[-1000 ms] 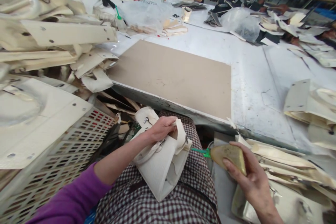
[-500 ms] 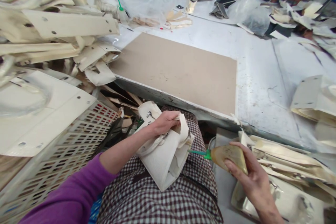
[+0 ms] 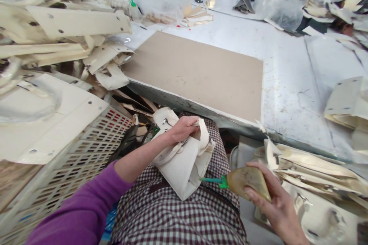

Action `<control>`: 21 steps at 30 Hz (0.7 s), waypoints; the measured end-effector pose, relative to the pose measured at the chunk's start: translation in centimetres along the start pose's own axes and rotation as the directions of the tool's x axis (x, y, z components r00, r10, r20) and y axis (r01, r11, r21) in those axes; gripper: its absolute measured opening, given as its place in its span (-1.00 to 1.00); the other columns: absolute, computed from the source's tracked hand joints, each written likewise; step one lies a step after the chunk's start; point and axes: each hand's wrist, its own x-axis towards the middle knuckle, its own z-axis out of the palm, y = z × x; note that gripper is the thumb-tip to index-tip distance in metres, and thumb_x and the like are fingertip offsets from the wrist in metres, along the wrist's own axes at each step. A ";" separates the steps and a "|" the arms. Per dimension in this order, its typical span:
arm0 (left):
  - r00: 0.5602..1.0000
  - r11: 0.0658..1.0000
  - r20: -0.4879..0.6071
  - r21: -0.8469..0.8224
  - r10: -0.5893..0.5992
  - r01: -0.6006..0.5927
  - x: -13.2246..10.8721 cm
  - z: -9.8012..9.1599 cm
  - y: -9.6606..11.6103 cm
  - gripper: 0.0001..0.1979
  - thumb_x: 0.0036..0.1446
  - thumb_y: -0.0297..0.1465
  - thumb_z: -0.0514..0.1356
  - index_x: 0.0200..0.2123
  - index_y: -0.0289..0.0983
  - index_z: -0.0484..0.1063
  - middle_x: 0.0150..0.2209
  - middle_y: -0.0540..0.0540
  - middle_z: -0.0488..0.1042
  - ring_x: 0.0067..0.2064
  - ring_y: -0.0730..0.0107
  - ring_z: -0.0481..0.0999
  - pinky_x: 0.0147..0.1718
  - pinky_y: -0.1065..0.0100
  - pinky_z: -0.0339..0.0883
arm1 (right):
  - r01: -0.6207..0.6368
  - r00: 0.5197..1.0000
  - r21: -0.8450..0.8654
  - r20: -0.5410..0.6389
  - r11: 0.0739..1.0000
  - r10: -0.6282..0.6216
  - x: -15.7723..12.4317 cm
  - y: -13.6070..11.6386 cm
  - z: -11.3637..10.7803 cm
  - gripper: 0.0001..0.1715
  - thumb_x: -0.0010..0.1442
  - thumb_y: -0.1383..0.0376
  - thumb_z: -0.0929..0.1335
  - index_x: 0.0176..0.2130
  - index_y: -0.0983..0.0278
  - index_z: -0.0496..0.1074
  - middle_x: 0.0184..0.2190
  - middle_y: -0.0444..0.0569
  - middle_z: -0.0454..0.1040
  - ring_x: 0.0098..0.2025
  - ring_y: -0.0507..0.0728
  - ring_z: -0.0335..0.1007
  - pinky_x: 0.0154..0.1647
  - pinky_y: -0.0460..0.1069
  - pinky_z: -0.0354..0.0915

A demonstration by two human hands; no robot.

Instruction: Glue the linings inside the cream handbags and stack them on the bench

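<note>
Pinches the upper edge of the cream bag (image 3: 177,172) between thumb and fingers of the left hand (image 3: 185,129), over the checked apron (image 3: 178,222), with open end facing right. Grips the squeeze bottle (image 3: 241,185) firmly in the right hand (image 3: 277,201); cannot tell the fill level through its cloudy yellowish wall. Holds the green nozzle (image 3: 222,182) at that open end; cannot tell contact. Notes, at left, the perforated crate (image 3: 73,168) beneath a cream panel (image 3: 67,126); cannot tell the contents.

One head-worn view, forward and downward, close above left hand (image 3: 184,129) and right hand (image 3: 274,195), worktable (image 3: 287,65) beyond.
</note>
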 end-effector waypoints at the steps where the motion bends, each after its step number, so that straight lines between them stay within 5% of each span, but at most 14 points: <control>1: 1.000 1.000 -0.003 0.002 0.000 0.000 0.0 0.0 0.0 -0.86 0.12 -0.45 0.14 -0.39 -0.32 0.50 -0.35 -0.05 0.51 -0.19 0.28 0.50 -0.14 0.36 0.41 | -0.017 1.000 0.002 0.014 1.000 0.017 -0.2 -0.3 0.2 -0.41 0.00 0.06 0.58 0.01 0.11 0.53 -0.15 -0.07 0.59 -0.18 0.18 0.53 -0.17 -0.11 0.44; 6: 1.000 1.000 -0.031 0.002 0.005 -0.005 0.1 0.2 -0.1 -0.84 0.14 -0.42 0.12 -0.37 -0.32 0.50 -0.33 -0.05 0.51 -0.19 0.27 0.50 -0.18 0.36 0.41 | -0.060 0.998 0.041 0.004 0.997 0.060 -0.9 -1.3 0.6 -0.44 0.05 0.03 0.55 0.03 0.09 0.51 -0.20 -0.11 0.60 -0.19 0.18 0.54 -0.17 -0.10 0.44; 13: 0.998 1.000 -0.063 0.000 0.020 -0.020 0.0 0.2 0.0 -0.83 0.16 -0.37 0.15 -0.42 -0.30 0.48 -0.38 -0.04 0.49 -0.22 0.27 0.49 -0.19 0.36 0.42 | 0.006 0.987 -0.016 -0.162 1.000 -0.009 1.8 0.1 -0.3 -0.33 -0.06 0.04 0.60 0.00 0.19 0.50 -0.21 -0.02 0.58 -0.27 0.22 0.52 -0.47 -0.09 0.42; 21: 0.997 1.000 -0.072 0.005 0.029 -0.029 -0.2 0.1 0.0 -0.83 0.16 -0.40 0.15 -0.44 -0.31 0.47 -0.41 -0.03 0.48 -0.26 0.28 0.48 -0.19 0.33 0.43 | 0.063 0.970 -0.028 -0.232 0.998 -0.068 2.9 0.2 0.3 -0.33 -0.10 0.04 0.60 -0.03 0.20 0.49 -0.16 0.00 0.57 -0.21 0.19 0.51 -0.27 -0.08 0.47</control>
